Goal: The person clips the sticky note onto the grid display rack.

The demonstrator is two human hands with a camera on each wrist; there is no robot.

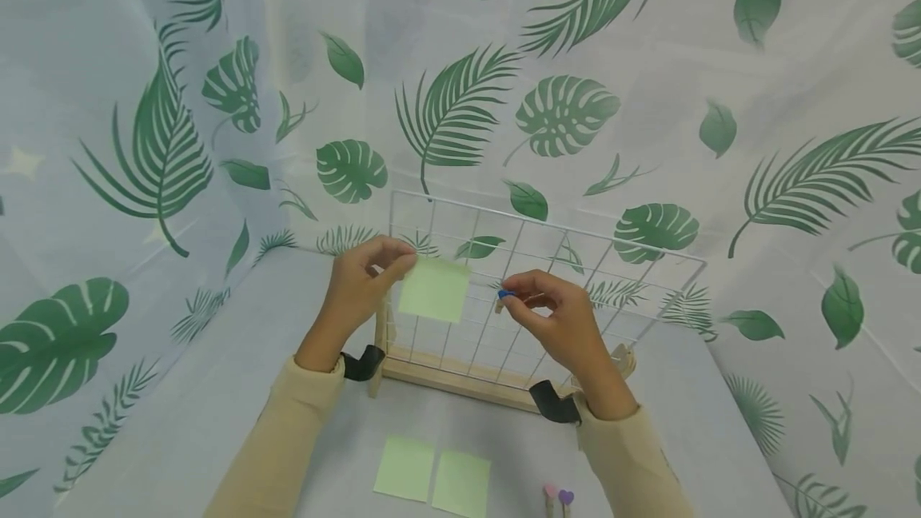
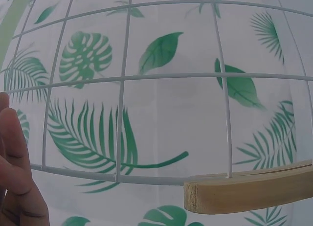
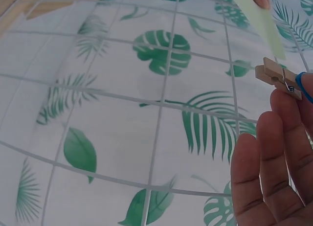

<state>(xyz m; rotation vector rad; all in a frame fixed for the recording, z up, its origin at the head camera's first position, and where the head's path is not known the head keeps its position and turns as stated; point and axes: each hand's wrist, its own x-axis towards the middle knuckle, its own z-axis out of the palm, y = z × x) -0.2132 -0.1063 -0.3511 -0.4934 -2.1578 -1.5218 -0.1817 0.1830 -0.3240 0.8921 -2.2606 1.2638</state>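
In front of the wire grid [image 1: 514, 250], the left hand [image 1: 363, 282] pinched a pale green sheet [image 1: 434, 288] by its upper corner; the sheet hid some of the wires, though I couldn't tell whether it touched them. The right hand [image 1: 554, 314], also before the grid, pinched a blue-topped wooden peg [image 3: 273, 71]. Nearer than the grid lay two more sheets [image 1: 405, 468], a pink-hearted peg [image 1: 550, 491] and a purple-hearted peg [image 1: 567, 496]. Leaf-patterned cloth [image 1: 468, 26] hung behind it.

Your bench [image 1: 216, 398] carries a wooden stand [image 1: 460, 382], two green paper squares [image 1: 404, 468] side by side, a pink heart clip [image 1: 550, 492] and a purple heart clip [image 1: 566, 496]
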